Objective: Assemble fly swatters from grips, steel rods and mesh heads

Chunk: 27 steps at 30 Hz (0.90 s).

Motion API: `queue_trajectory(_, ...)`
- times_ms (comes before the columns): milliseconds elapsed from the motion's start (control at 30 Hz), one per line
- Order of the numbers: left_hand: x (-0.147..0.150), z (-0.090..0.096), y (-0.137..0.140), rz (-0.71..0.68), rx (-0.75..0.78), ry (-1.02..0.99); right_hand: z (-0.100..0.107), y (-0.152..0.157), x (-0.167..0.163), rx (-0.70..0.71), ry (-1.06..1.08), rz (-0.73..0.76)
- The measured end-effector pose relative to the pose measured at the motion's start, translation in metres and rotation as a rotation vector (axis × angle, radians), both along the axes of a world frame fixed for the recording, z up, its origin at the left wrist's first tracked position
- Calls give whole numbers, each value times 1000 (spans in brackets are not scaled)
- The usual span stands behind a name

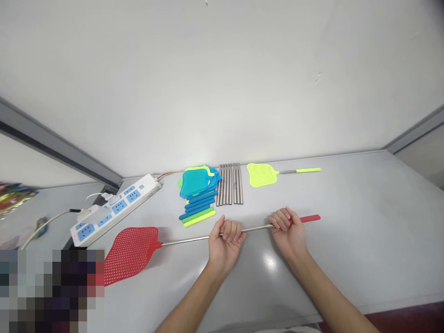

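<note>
A red fly swatter [133, 252] with a long, thin metal rod stretches across the front of the table, its perforated head at the left. My left hand [226, 243] is closed around the middle of the rod. Farther right, my right hand [288, 231] is wrapped round the rod where it meets the red grip [311, 218]. Past the hands lie several bare metal rods [229, 184] side by side. Left of them sit stacked blue and yellow-green swatter heads [196, 181], with several blue and green grips [199, 206] in front.
A yellow fly swatter [262, 175] with a short rod lies at the back, near the wall [225, 83]. On the left, a white power strip [118, 208] has plugs and cables in it. A pixelated patch covers the lower left corner.
</note>
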<state>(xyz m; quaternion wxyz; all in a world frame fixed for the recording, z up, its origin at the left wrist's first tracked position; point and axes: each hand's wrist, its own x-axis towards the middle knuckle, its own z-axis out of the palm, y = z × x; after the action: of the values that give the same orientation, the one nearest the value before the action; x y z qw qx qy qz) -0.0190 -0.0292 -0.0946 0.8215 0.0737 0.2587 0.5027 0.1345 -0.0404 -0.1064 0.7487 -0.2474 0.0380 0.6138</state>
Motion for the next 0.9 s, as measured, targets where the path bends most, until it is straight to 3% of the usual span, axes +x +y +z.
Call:
queue_trajectory(633,1,-12,-5,52,-145,-127,7,-7,-19,-25,-13,-83)
queue_trajectory(900,4,-8,-9,62,-141,-113,1,-7,-26,-24,42,-56)
